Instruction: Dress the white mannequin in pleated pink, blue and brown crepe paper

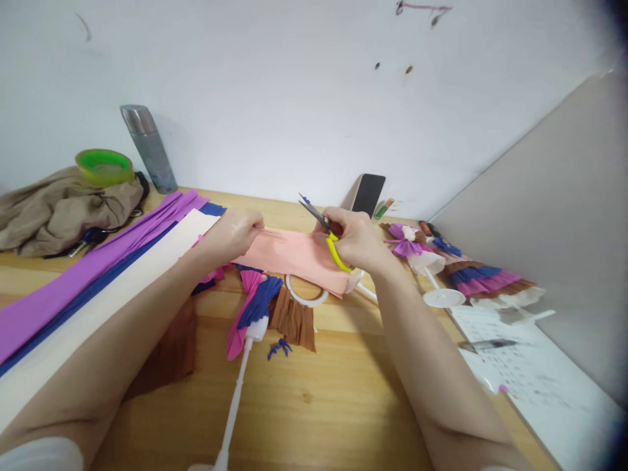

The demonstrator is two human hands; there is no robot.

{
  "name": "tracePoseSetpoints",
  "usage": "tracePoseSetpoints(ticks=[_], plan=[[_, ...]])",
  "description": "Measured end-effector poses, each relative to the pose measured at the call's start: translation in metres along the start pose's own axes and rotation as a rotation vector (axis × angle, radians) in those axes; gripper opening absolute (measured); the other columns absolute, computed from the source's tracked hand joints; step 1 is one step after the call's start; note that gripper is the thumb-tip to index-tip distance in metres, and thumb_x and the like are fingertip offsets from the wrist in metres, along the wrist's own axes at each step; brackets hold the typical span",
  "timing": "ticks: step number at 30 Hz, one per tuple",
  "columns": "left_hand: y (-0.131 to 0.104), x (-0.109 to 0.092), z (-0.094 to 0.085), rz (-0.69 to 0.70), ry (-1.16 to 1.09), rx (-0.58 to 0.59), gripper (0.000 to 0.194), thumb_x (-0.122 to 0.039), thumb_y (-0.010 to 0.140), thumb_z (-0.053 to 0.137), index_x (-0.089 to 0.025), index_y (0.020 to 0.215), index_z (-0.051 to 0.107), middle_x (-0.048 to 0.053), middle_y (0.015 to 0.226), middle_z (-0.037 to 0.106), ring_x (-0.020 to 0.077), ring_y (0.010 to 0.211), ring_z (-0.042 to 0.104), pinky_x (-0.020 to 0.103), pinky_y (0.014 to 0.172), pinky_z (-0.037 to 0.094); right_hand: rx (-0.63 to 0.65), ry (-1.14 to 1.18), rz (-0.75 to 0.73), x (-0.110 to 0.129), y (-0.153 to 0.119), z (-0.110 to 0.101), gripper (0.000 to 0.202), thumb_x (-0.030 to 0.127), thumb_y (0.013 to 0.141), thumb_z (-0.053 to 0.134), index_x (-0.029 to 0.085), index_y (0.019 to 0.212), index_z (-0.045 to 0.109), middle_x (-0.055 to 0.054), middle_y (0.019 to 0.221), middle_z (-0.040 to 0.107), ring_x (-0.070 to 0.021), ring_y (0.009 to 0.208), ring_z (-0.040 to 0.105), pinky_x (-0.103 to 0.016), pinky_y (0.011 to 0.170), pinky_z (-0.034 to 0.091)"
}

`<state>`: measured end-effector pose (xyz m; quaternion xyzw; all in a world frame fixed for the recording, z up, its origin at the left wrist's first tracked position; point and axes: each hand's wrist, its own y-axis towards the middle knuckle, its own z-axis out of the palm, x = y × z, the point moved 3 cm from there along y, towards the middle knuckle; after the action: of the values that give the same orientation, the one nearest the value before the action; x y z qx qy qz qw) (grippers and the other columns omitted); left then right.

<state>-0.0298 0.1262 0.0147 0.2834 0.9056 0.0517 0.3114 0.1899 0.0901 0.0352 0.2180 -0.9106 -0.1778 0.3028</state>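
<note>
A strip of peach crepe paper (294,255) is stretched between my two hands above the table. My left hand (230,232) pinches its upper left edge. In my right hand (356,239) is a pair of scissors with yellow handles (337,254), blades pointing up and left, away from the paper. The right fingertips also seem to grip the paper, though they are partly hidden. Below the strip lie a white tape ring (311,302), brown crepe paper (299,327), and a white stick (238,392) with pink and blue crepe paper at its top.
Long purple (112,261), blue and cream (122,307) paper strips lie on the left. Behind them are a green tape roll (104,167), brown cloth (53,209) and a bottle (150,147). A phone (369,194) leans on the wall. Paper flowers (485,278) and a written sheet (540,386) lie right.
</note>
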Motion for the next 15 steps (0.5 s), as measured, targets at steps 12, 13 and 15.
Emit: tracePoseSetpoints(ticks=[12, 13, 15], plan=[[0.0028, -0.0023, 0.0035, -0.302, -0.522, -0.041, 0.025, -0.001, 0.066, 0.049, -0.015, 0.086, 0.056, -0.005, 0.046, 0.059, 0.0125, 0.042, 0.062, 0.021, 0.046, 0.051, -0.009, 0.023, 0.073, -0.0076, 0.0004, -0.0023, 0.001, 0.016, 0.063, 0.055, 0.017, 0.063, 0.056, 0.005, 0.052, 0.042, -0.0095, 0.051, 0.036, -0.023, 0.050, 0.026], [0.0029, -0.0016, 0.0037, -0.296, -0.518, -0.045, 0.025, -0.002, 0.066, 0.051, -0.015, 0.087, 0.057, -0.005, 0.047, 0.059, 0.0123, 0.043, 0.062, 0.022, 0.047, 0.052, 0.000, 0.029, 0.076, -0.0084, 0.0005, -0.0019, 0.001, 0.017, 0.063, 0.056, 0.017, 0.063, 0.057, 0.005, 0.052, 0.042, -0.0095, 0.051, 0.036, -0.023, 0.050, 0.026], [0.0025, 0.0005, 0.0050, -0.292, -0.471, -0.042, 0.019, -0.008, 0.068, 0.057, -0.014, 0.086, 0.061, -0.004, 0.050, 0.060, 0.0126, 0.046, 0.062, 0.023, 0.048, 0.052, 0.015, 0.042, 0.086, -0.0098, 0.0008, -0.0009, 0.001, 0.017, 0.064, 0.057, 0.016, 0.065, 0.058, 0.005, 0.052, 0.044, -0.0095, 0.050, 0.037, -0.023, 0.049, 0.026]])
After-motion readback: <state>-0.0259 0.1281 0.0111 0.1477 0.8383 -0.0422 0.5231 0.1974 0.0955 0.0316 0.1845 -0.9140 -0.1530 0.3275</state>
